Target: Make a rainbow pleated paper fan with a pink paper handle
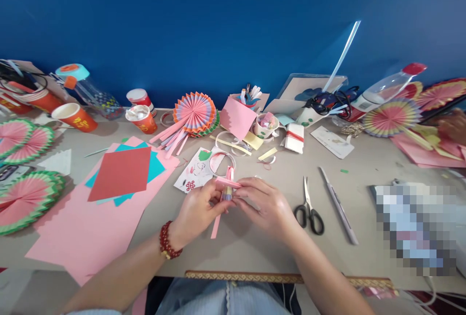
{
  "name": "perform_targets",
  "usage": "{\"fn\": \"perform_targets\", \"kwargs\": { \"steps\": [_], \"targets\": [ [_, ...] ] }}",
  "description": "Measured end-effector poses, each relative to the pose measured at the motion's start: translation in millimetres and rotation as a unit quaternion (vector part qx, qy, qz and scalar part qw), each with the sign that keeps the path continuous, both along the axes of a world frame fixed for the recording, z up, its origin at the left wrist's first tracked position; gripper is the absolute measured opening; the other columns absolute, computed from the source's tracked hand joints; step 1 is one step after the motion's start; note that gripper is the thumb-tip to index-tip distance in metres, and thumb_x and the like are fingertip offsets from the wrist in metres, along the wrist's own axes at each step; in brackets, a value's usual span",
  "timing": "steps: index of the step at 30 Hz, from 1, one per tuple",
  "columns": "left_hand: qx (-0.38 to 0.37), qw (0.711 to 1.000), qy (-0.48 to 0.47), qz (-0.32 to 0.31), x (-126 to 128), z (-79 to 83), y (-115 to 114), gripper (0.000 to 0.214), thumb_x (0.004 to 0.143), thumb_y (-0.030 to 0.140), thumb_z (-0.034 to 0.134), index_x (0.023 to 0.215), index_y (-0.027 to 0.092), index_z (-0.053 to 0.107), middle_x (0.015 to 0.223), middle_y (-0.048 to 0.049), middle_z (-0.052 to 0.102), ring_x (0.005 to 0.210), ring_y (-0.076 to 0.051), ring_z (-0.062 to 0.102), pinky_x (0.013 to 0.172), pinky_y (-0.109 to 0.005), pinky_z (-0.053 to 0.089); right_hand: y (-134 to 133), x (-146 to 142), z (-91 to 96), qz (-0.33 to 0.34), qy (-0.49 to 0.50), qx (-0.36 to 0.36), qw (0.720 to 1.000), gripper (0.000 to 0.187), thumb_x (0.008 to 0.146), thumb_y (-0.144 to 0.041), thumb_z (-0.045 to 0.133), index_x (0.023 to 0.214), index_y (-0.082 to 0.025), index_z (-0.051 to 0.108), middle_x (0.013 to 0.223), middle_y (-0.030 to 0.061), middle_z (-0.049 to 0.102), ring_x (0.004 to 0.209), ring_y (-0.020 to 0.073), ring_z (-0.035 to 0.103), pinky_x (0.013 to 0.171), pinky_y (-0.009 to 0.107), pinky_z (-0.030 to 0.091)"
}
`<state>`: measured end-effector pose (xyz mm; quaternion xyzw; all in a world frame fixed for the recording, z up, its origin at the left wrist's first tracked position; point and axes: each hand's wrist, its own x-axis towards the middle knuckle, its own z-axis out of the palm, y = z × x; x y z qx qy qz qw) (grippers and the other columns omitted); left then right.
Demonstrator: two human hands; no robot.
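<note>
Pinching a small folded paper (227, 193) in the left hand (196, 207), with thumb and fingers nearly together on it, right above the near middle of the table (255, 252); meeting its other side with the right hand (267, 203), fingers bent close, can't tell whether gripping or just touching. Spotting scissors (308, 214) to the right, and a red sheet (122, 174) to the left. Farther back, a pleated fan (194, 110), then a blue wall (218, 24).

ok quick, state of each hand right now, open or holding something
Left hand: closed, holding folded paper.
Right hand: touching the same folded paper; grip can't be told.
</note>
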<state>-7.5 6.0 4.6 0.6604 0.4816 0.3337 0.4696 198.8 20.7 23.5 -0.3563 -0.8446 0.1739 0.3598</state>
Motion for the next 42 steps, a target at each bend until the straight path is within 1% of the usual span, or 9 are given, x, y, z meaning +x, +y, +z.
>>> {"fn": "perform_targets", "kwargs": {
  "steps": [3,7,11,16,23,28,33,38,42],
  "targets": [
    [0.011,1.0,0.02,-0.003,-0.4,-1.0,-0.4,0.028,0.092,0.041,0.065,0.113,0.023,0.059,0.081,-0.0007,0.077,0.072,-0.021,0.075,0.064,-0.029,0.055,0.2,0.3,-0.4,0.005,-0.003,-0.012,1.0,0.014,0.097,-0.02,0.056,0.097,-0.024,0.07,0.105,0.0094,0.072,0.099,0.0226,0.07,0.087,0.039,0.059],
    [0.035,0.998,0.056,0.001,-0.6,-2.2,-1.3,0.025,0.093,0.039,0.065,0.111,0.023,0.06,0.08,-0.0008,0.077,0.074,-0.022,0.075,0.066,-0.03,0.055,-1.2,-2.8,-1.9,0.003,0.0,-0.009,1.0,0.015,0.096,-0.015,0.055,0.094,-0.023,0.068,0.105,0.0098,0.072,0.098,0.0219,0.069,0.084,0.037,0.058],
    [0.034,0.998,0.045,-0.001,-0.1,-1.4,-1.6,0.027,0.093,0.039,0.066,0.114,0.023,0.059,0.079,0.0007,0.077,0.072,-0.02,0.075,0.064,-0.027,0.055,-1.8,-3.1,-2.9,-0.01,0.006,-0.012,1.0,0.016,0.095,-0.013,0.055,0.09,-0.023,0.068,0.103,0.009,0.073,0.097,0.0214,0.069,0.085,0.037,0.057],
    [0.025,0.999,0.028,-0.003,0.6,-0.6,-1.8,0.022,0.092,0.036,0.066,0.109,0.023,0.058,0.082,0.0016,0.077,0.068,-0.017,0.074,0.06,-0.025,0.055,-0.8,0.4,-4.1,0.001,0.033,-0.052,0.998,0.01,0.095,-0.017,0.06,0.095,-0.023,0.068,0.106,0.008,0.072,0.099,0.0202,0.07,0.086,0.034,0.057],
    [0.061,0.996,0.072,-0.004,0.7,-3.6,-1.9,0.019,0.093,0.034,0.065,0.107,0.023,0.058,0.077,0.0028,0.075,0.07,-0.016,0.073,0.057,-0.022,0.053,-2.8,-3.0,-5.8,-0.019,0.016,-0.045,0.999,0.013,0.094,-0.014,0.058,0.089,-0.022,0.066,0.105,0.0087,0.072,0.098,0.0211,0.069,0.085,0.036,0.057],
    [0.065,0.995,0.072,-0.001,0.1,-4.5,-1.7,0.018,0.094,0.034,0.065,0.105,0.023,0.057,0.079,0.0025,0.076,0.069,-0.016,0.074,0.059,-0.023,0.054,-1.6,0.1,-4.1,0.002,0.035,-0.072,0.997,0.008,0.094,-0.017,0.062,0.095,-0.023,0.067,0.108,0.0078,0.07,0.1,0.0195,0.069,0.086,0.034,0.056],
    [0.074,0.995,0.067,0.0,0.1,-5.0,-2.2,0.017,0.093,0.034,0.067,0.101,0.023,0.057,0.08,0.0027,0.077,0.07,-0.016,0.075,0.062,-0.024,0.056,-0.8,0.0,-3.6,0.011,0.038,-0.068,0.997,0.009,0.095,-0.016,0.06,0.095,-0.023,0.066,0.106,0.0074,0.071,0.098,0.019,0.069,0.084,0.033,0.056],
    [0.064,0.997,0.049,0.001,1.1,-5.1,-2.9,0.018,0.093,0.034,0.066,0.103,0.023,0.057,0.079,0.0033,0.077,0.068,-0.015,0.074,0.058,-0.022,0.055,-2.3,-2.2,-5.6,-0.02,0.036,-0.044,0.998,0.012,0.093,-0.014,0.059,0.089,-0.023,0.065,0.103,0.008,0.071,0.097,0.0199,0.069,0.084,0.035,0.057],
    [0.056,0.998,0.04,0.003,1.2,-4.7,-2.8,0.017,0.092,0.034,0.067,0.099,0.023,0.056,0.08,0.0033,0.077,0.068,-0.015,0.074,0.058,-0.022,0.055,-2.3,-0.6,-2.4,-0.008,0.04,-0.063,0.997,0.009,0.092,-0.015,0.061,0.093,-0.023,0.066,0.105,0.0074,0.071,0.097,0.0193,0.07,0.085,0.033,0.057]
  ]
}}
